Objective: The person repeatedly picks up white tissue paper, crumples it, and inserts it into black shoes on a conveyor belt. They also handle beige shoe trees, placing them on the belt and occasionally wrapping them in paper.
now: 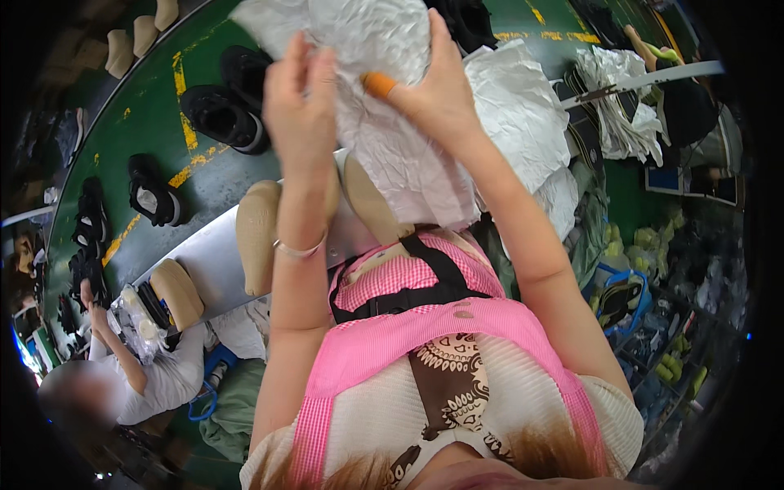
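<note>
Pink apron straps [384, 343] over a cream ribbed top fill the lower middle of the view, closest to the lens, with a black harness strap crossing a pink checked bib above them. Beyond lies the green conveyor belt [155, 106], marked with worn yellow paint, curving away to the upper left. Black shoes [224, 114] sit on it in a pair near the top, and more black shoes trail down its left side. A pile of white tissue paper [523, 114] lies to the right of the raised arms. Held up between both hands is a large crumpled sheet of white tissue paper [384, 98], hanging down toward the bib. The left hand [300, 106] has its fingers closed on the sheet's left edge; a thin bangle circles that wrist. The right hand [437, 90] grips the sheet from the right, fingers curled into the paper, the thumb capped by an orange finger cot [377, 84]. Tan shoe lasts [257, 233] rest just beneath the arms. At lower left, another person in a grey shirt handles a bagged item.
</note>
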`<state>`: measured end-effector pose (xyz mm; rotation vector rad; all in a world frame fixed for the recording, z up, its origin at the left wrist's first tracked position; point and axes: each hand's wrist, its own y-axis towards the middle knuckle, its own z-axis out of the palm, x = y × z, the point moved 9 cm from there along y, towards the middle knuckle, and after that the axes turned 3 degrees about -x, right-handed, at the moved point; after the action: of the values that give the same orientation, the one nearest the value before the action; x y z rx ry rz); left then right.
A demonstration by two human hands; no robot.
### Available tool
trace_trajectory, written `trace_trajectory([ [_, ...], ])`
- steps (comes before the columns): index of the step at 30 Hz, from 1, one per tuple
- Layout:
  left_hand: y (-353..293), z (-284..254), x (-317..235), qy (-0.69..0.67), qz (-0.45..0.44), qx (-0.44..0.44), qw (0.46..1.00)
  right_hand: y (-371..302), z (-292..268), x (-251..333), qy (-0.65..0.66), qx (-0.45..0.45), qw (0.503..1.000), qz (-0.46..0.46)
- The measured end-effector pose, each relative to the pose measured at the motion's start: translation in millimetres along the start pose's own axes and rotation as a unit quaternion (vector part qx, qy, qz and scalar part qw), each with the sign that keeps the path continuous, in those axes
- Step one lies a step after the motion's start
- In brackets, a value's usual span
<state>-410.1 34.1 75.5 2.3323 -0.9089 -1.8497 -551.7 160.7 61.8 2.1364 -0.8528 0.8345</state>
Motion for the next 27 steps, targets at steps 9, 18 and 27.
trace_trajectory([
  [9,-20.6,45.4,42.2,-0.583,-0.316,0.123,0.738,-20.5,24.0,6.3,0.508,0.211,0.819,0.164],
  [18,-37.2,30.8,22.2,-0.511,-0.274,0.122,0.806,-43.6,52.7,-5.5,0.656,0.352,0.602,0.291],
  [27,3.6,-14.0,49.1,-0.497,-0.218,-0.094,0.834,-60.7,-42.2,53.2,0.155,0.159,0.972,-0.075],
])
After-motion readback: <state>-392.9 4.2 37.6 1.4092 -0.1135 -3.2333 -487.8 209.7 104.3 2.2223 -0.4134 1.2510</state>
